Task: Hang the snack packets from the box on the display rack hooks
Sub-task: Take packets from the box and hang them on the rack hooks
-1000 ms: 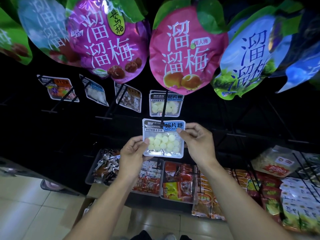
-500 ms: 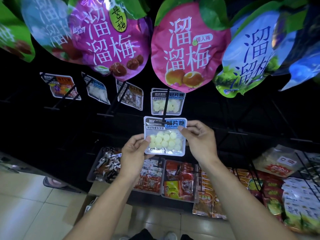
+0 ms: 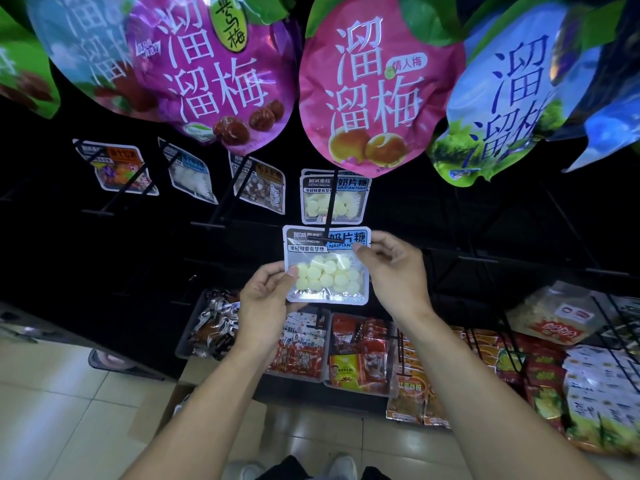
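Both hands [image 3: 266, 299] [image 3: 394, 271] pinch a clear packet [image 3: 327, 265] of pale round candies.

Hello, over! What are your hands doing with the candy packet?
Left hand and right hand both pinch the milk-candy packet. Its top sits at the hook tip. Same packets hang behind. Nothing blocking.

Grey trays [image 3: 194, 327] of wrapped snacks were seen low on the shelving, with red and orange bags [image 3: 408, 393] stacked just beside them. Pale floor tiles [image 3: 52, 410] were visible below, and two shoes [image 3: 341, 467] were caught at the bottom edge.
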